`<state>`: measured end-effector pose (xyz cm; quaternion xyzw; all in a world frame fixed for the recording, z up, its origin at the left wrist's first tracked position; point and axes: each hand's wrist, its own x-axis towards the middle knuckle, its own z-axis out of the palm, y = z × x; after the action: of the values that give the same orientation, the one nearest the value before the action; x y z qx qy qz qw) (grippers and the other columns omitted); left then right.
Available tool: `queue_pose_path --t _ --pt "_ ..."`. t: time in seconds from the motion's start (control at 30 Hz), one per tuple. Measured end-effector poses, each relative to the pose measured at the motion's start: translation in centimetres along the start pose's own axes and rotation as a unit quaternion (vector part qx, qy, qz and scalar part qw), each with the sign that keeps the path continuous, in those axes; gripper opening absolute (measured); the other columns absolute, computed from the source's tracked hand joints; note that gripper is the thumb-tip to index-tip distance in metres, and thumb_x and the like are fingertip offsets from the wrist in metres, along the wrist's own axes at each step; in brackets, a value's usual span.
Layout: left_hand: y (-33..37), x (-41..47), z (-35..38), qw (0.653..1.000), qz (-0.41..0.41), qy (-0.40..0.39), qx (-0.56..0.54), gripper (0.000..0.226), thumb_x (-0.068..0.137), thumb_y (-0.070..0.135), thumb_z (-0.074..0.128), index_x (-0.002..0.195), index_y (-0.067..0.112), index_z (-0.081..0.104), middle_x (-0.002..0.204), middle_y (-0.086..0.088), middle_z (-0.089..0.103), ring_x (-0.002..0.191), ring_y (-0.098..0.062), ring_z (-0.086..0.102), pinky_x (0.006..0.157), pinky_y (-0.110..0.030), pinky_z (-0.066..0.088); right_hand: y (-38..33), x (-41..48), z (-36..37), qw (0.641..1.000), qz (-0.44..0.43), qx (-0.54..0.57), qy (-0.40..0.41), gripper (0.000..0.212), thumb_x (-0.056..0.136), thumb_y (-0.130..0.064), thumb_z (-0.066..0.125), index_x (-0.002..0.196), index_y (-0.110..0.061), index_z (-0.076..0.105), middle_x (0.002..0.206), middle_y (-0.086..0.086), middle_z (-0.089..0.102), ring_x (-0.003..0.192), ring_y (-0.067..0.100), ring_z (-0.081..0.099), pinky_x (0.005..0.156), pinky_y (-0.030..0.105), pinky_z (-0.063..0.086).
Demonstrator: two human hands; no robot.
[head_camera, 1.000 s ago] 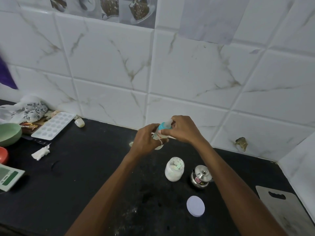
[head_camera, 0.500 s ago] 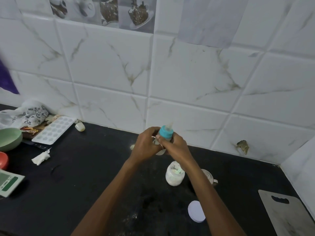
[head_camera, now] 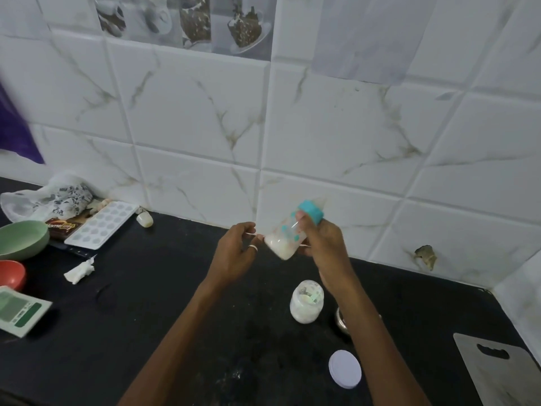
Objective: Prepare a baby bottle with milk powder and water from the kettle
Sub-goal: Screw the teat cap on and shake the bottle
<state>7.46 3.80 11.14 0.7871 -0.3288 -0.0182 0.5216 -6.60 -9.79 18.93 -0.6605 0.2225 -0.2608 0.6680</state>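
Observation:
My right hand grips a small clear baby bottle with a teal cap ring and teat, tilted so the teat points up and right. White milk sits in its lower end. My left hand hovers just left of the bottle's base with fingers apart, holding nothing. Below them on the black counter stands an open glass jar of milk powder with a scoop inside. Its white lid lies flat nearer to me. A small steel kettle is mostly hidden behind my right forearm.
A grey cutting board lies at the right edge. At the left are a green bowl, a red bowl, a kitchen scale, a white mould tray, a crumpled tissue and a cloth. A tiled wall stands behind.
The bottle went from upright between both hands to tilted in my right hand alone. My left hand let go and opened beside its base.

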Motion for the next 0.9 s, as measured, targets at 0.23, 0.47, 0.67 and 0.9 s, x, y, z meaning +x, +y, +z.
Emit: queue_pose_path --t 0.23,0.47,0.67,0.9 --pt "-0.2 0.4 -0.9 1.000 -0.008 0.012 0.014 0.040 0.094 0.028 0.066 0.131 0.014 0.058 0.115 0.008 0.065 0.106 -0.008 0.063 0.094 -0.034 0.054 0.2 0.9 0.9 0.986 0.047 0.152 0.048 0.052 0.092 -0.049 0.065 0.125 -0.008 0.063 0.118 0.011 0.074 0.108 0.026 0.073 0.088 0.049 0.061" --pt "0.4 0.5 -1.1 1.000 -0.013 0.012 0.008 0.039 0.095 0.030 0.065 0.131 0.016 0.058 0.116 0.009 0.065 0.108 -0.005 0.061 0.093 -0.026 0.050 -0.9 1.2 0.2 0.963 0.035 0.260 0.065 0.046 0.096 -0.044 0.062 0.125 -0.008 0.062 0.119 0.013 0.074 0.108 0.026 0.073 0.083 0.042 0.061" --pt "0.5 0.8 -1.0 1.000 0.004 0.001 0.028 0.041 0.091 0.013 0.067 0.131 0.010 0.058 0.116 0.007 0.064 0.109 -0.014 0.063 0.093 -0.033 0.053 -0.8 0.2 1.3 1.000 0.019 0.005 -0.018 0.052 0.092 -0.053 0.063 0.124 -0.012 0.064 0.116 0.006 0.075 0.105 0.022 0.074 0.092 0.049 0.060" --pt "0.9 0.6 -0.4 1.000 -0.011 0.007 -0.001 0.038 0.095 0.027 0.065 0.131 0.015 0.058 0.116 0.008 0.066 0.108 -0.008 0.062 0.093 -0.028 0.050 -2.3 1.2 -0.1 0.990 0.005 0.127 0.065 0.048 0.097 -0.049 0.059 0.128 -0.012 0.060 0.120 0.006 0.073 0.107 0.021 0.073 0.089 0.042 0.062"
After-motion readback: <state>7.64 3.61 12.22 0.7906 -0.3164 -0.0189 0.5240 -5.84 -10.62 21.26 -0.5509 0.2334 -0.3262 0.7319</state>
